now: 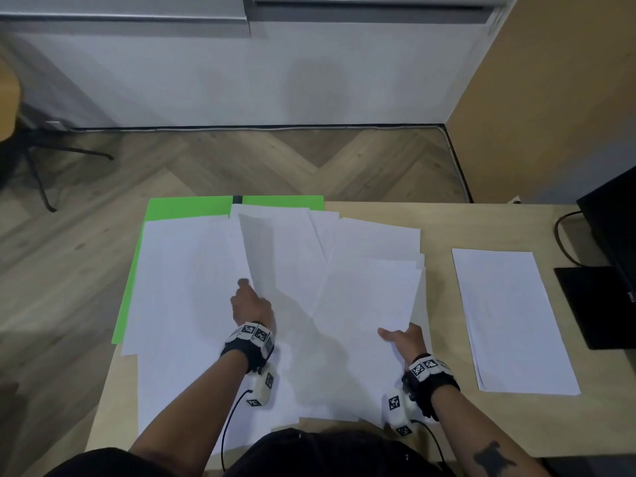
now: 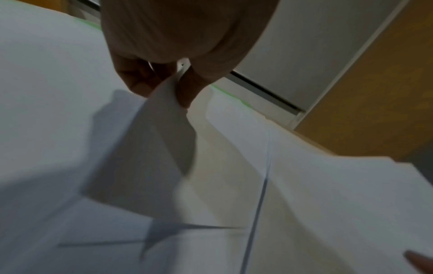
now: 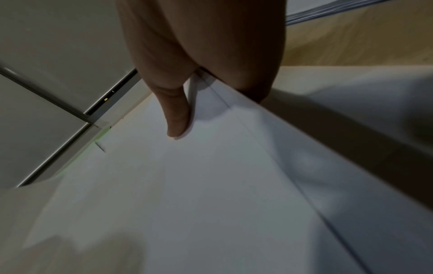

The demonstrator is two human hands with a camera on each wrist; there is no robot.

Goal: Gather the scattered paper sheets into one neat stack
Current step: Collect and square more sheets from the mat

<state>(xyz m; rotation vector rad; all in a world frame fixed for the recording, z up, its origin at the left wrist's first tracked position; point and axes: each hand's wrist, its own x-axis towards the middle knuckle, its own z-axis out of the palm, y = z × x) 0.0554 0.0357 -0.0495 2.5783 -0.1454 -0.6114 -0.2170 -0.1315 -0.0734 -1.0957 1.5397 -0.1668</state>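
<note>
Several white paper sheets [image 1: 192, 287] lie spread and overlapping across the desk's middle. My left hand [image 1: 249, 302] pinches the near edge of one sheet [image 1: 261, 249] and lifts it so that it curls upward; in the left wrist view the thumb and fingers [image 2: 138, 77] clamp that sheet [image 2: 164, 118]. My right hand [image 1: 404, 337] grips the near corner of a raised sheet [image 1: 371, 297], thumb [image 3: 178, 115] on top and fingers beneath it [image 3: 211, 166]. A squared stack of sheets [image 1: 512, 318] lies apart at the right.
A green folder [image 1: 179, 208] lies under the spread sheets at the desk's far left. A black monitor with its base [image 1: 592, 304] and a cable stand at the right edge. Bare wooden desk [image 1: 440, 304] shows between the spread and the stack.
</note>
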